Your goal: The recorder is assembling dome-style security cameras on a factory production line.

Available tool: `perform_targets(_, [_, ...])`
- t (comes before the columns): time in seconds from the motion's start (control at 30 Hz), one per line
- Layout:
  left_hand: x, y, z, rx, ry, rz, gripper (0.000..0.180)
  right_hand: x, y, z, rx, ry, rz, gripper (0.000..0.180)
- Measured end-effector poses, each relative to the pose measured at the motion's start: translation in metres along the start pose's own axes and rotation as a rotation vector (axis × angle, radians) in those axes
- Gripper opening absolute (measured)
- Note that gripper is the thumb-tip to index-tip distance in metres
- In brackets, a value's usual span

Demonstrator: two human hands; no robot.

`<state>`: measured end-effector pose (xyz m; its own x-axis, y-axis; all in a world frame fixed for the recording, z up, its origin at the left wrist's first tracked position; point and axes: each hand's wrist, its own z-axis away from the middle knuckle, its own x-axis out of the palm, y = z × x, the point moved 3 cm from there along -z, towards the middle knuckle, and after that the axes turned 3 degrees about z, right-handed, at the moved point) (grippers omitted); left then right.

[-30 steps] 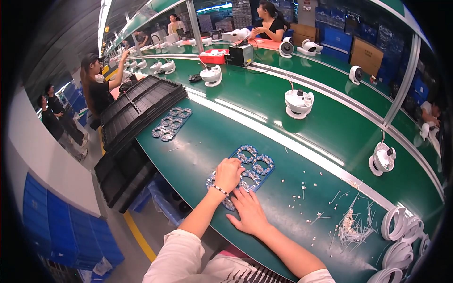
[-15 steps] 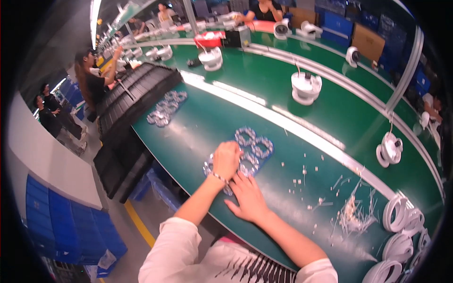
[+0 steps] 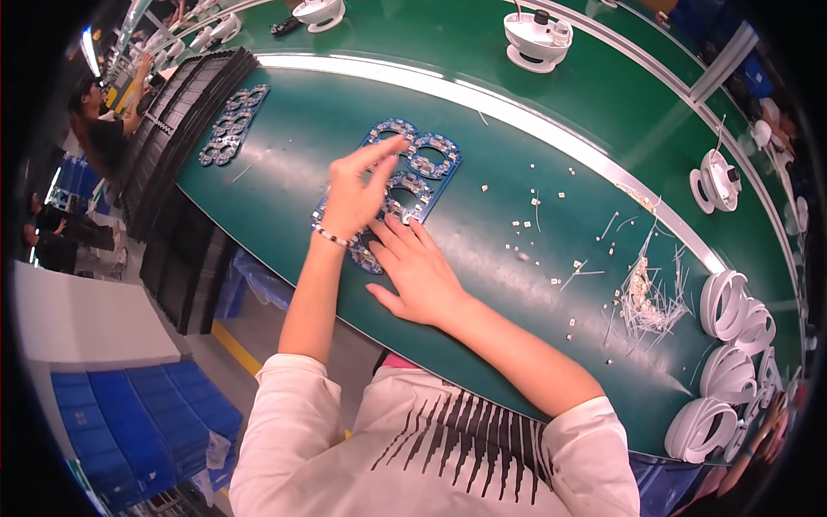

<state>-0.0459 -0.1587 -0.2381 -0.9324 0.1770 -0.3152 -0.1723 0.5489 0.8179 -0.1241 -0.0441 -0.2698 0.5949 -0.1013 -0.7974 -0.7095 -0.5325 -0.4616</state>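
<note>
A blue panel of ring-shaped circuit boards (image 3: pixel 444 183) lies on the green table in front of me. Above its left part is my left hand (image 3: pixel 355 191), index finger and thumb stretched out with a gap between them and no object visible there. My right hand (image 3: pixel 419 265) rests flat at the panel's near side, fingers spread and fingertips touching its edge. Both hands and the left wrist's beaded bracelet (image 3: pixel 332 235) cover some of the rings. Farther left lies a second blue circuit board panel (image 3: pixel 233 125).
Small white connectors (image 3: pixel 518 225) are scattered right of the panel, beside a tangled heap of white wire pieces (image 3: pixel 646 297). White plastic rings (image 3: pixel 722 375) stand at the right end. Black trays (image 3: pixel 177 121) are stacked at the left edge. White camera housings (image 3: pixel 538 39) sit beyond the pale rail.
My left hand has lifted off the panel, its index finger and thumb now apart. My right hand stays on the panel's near side. The view has tilted downward.
</note>
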Motion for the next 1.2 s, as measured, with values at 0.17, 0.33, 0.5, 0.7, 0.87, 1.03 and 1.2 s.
perform_targets(0.17, [-0.008, -0.007, 0.006, 0.136, -0.112, -0.371, 0.011, 0.000, -0.002, 0.000, -0.001, 0.001, -0.008, 0.050])
perform_targets(0.33, [0.017, 0.001, 0.006, 0.227, -0.294, -0.379, 0.007, 0.000, -0.001, -0.003, 0.009, -0.016, -0.054, 0.052])
perform_targets(0.5, [0.003, -0.001, 0.005, 0.170, -0.209, -0.446, 0.007, -0.001, 0.000, -0.004, 0.005, -0.003, -0.020, 0.051])
perform_targets(0.7, [-0.008, 0.002, 0.008, 0.111, -0.190, -0.340, 0.008, 0.001, 0.000, -0.003, 0.000, 0.018, -0.027, 0.052])
perform_targets(0.87, [0.014, 0.004, 0.013, 0.097, -0.326, -0.446, 0.014, -0.002, 0.001, -0.006, -0.028, 0.032, -0.052, 0.054])
perform_targets(1.03, [0.009, 0.006, 0.013, 0.045, -0.318, -0.489, 0.014, -0.002, 0.001, -0.007, -0.033, 0.044, -0.057, 0.054])
perform_targets(1.2, [0.013, 0.007, 0.022, 0.021, -0.280, -0.510, 0.012, 0.001, 0.002, -0.005, -0.021, 0.036, -0.067, 0.055])
